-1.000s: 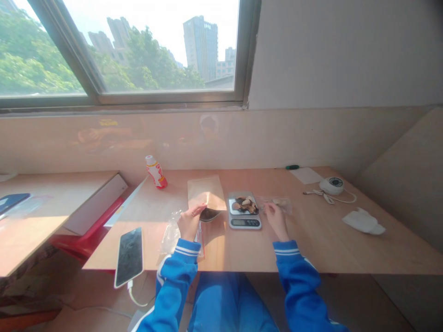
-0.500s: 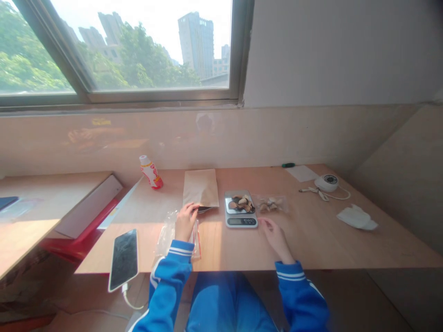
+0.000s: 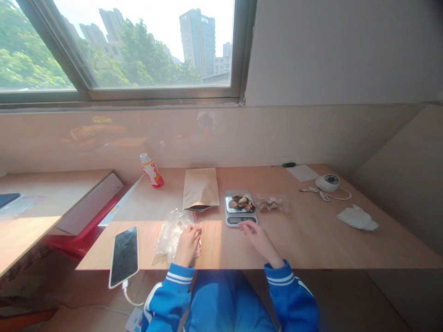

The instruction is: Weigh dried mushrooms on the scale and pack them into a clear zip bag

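My left hand (image 3: 188, 243) is closed at the red-striped edge of a clear plastic zip bag (image 3: 170, 233), its fingers seeming to pinch that edge. Just beyond lies a brown paper pouch (image 3: 200, 188) with its mouth slightly parted towards me. A digital kitchen scale (image 3: 229, 222) carries a small heap of brown dried pieces, perhaps mushroom slices (image 3: 242, 202). At the scale's front right corner hovers my right hand (image 3: 258, 237), fingers loosely stretched and holding nothing. Right of the scale is a clear packet (image 3: 273, 204) with more pale-brown pieces inside.
A phone (image 3: 124, 256) on a cable overhangs the table's front left edge. Behind it stands a red-and-white bottle (image 3: 151, 170). Towards the right are a white round device (image 3: 327, 183) with a cord, crumpled tissue (image 3: 357, 217), a paper sheet (image 3: 302, 173) and a green-handled tool (image 3: 289, 164).
My left hand has left the paper pouch's mouth and come back towards me onto the plastic zip bag. My right hand has shifted left, to the scale's front edge.
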Available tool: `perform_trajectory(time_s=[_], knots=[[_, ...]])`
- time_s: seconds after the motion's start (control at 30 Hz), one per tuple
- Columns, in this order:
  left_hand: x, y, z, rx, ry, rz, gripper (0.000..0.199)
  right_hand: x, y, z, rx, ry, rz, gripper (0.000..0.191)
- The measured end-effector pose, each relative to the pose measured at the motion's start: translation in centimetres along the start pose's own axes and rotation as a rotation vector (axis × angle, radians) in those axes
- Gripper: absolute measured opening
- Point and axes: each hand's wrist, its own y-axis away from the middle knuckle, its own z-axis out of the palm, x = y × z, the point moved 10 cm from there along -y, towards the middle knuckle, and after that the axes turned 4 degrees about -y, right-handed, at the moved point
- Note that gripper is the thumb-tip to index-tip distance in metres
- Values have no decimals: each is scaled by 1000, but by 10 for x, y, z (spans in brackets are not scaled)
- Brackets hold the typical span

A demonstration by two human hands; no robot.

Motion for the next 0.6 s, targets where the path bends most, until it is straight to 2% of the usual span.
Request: perform_trajectory(time_s=[0.1,0.17,0.27,0.37,0.43,0.53,0.6], knots=[[18,5,-4,-18,173,-25,25,-2,5,37,-101,-27,28,30],[35,10,-8,-11,265,-30,30,4,8,58,-114,-81,72,31],[64,18,-18,47,372,-16,33,12,10,81,-92,-231,142,40],[83,23,-23,109,448,-15,26,0,11,98,-161,-416,126,45],[93,25,-18,74,499,20,28,-15,11,96,-184,-501,78,45],[107,26,-12,11,552,148,34,-28,10,76,-110,-507,46,44],[110,26,-15,32,508,216,35,-33,9,66,-90,-471,35,43]])
